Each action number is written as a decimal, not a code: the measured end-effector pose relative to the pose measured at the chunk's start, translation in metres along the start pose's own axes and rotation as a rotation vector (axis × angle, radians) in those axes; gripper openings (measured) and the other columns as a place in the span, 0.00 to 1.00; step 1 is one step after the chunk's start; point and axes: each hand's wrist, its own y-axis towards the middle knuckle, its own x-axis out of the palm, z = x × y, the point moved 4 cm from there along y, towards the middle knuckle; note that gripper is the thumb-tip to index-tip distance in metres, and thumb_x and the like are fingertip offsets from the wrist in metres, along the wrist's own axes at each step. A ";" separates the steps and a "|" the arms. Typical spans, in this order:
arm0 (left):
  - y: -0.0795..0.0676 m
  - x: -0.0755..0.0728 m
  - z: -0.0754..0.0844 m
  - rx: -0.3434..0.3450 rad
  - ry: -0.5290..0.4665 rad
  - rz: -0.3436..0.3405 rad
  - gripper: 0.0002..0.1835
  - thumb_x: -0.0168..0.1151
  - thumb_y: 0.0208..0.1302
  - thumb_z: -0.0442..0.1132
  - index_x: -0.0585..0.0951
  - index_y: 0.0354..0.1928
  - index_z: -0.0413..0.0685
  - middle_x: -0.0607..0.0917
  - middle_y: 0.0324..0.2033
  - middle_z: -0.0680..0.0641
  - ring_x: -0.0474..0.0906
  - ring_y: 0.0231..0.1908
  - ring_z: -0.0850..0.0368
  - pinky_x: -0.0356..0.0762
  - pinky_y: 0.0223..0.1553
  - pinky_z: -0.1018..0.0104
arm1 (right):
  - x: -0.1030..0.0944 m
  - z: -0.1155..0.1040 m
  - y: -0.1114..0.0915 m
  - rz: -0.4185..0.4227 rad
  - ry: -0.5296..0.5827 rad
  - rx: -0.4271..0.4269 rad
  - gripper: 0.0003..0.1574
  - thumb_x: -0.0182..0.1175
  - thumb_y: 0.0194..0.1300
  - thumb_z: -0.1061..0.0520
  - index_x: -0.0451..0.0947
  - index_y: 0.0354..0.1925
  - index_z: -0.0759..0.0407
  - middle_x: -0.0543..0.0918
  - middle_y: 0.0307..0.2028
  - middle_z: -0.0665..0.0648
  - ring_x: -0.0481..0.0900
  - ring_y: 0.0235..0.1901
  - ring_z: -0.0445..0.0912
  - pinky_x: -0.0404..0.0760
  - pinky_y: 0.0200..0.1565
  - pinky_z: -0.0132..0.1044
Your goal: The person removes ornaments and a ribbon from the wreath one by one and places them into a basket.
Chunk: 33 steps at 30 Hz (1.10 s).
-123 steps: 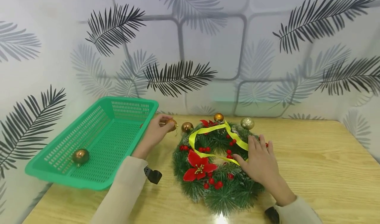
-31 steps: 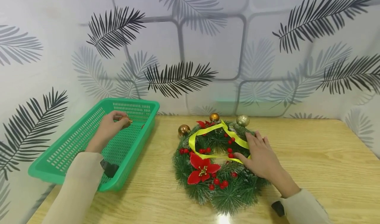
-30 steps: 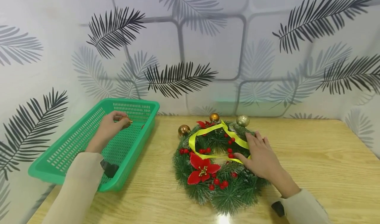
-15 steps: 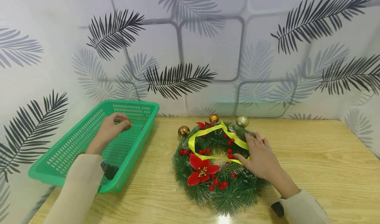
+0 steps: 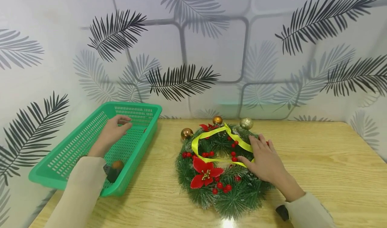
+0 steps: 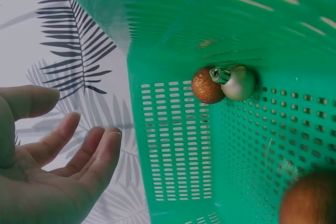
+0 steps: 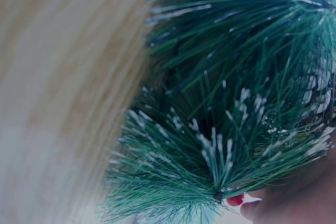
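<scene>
Touching bristly wreath (image 5: pixel 234 199), blurred ball (image 6: pixel 311 201), perhaps smooth, inside slotted basket (image 5: pixel 137 159).

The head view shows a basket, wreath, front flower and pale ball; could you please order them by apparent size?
1. Basket, widest across
2. Wreath
3. Front flower
4. Pale ball

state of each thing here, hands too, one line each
Green plastic basket, upright
Left hand, fingers relaxed, empty, over the basket
Round green wreath, lying flat on the pale wooden table
Right hand, resting on the wreath
Flat yellow ribbon, looped across the wreath
Red fabric flower, petals spread
Pale round ball, lying in the basket beside a round glittery copper ball
Blurred brown round ball, inside the basket; resting or falling unclear
</scene>
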 end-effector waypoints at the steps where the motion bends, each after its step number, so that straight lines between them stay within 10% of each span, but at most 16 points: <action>1: 0.001 0.000 0.001 0.000 0.006 -0.003 0.25 0.44 0.73 0.45 0.64 0.65 0.36 0.67 0.61 0.30 0.73 0.54 0.35 0.74 0.53 0.46 | 0.000 0.000 0.000 0.000 -0.001 -0.001 0.55 0.51 0.65 0.32 0.50 0.71 0.72 0.59 0.68 0.73 0.47 0.70 0.68 0.44 0.68 0.65; 14: 0.008 -0.002 0.043 0.087 0.106 -0.018 0.23 0.45 0.72 0.44 0.66 0.63 0.38 0.69 0.61 0.31 0.66 0.61 0.34 0.70 0.55 0.41 | 0.000 0.000 -0.001 -0.004 -0.002 -0.006 0.54 0.52 0.66 0.34 0.50 0.71 0.72 0.59 0.69 0.72 0.46 0.71 0.67 0.43 0.68 0.64; 33: 0.019 0.037 0.087 0.184 0.066 -0.096 0.21 0.47 0.71 0.41 0.68 0.61 0.38 0.71 0.59 0.33 0.69 0.60 0.37 0.77 0.41 0.49 | -0.001 -0.002 -0.003 0.001 -0.019 0.010 0.52 0.49 0.68 0.34 0.51 0.70 0.72 0.59 0.68 0.72 0.46 0.71 0.68 0.42 0.67 0.67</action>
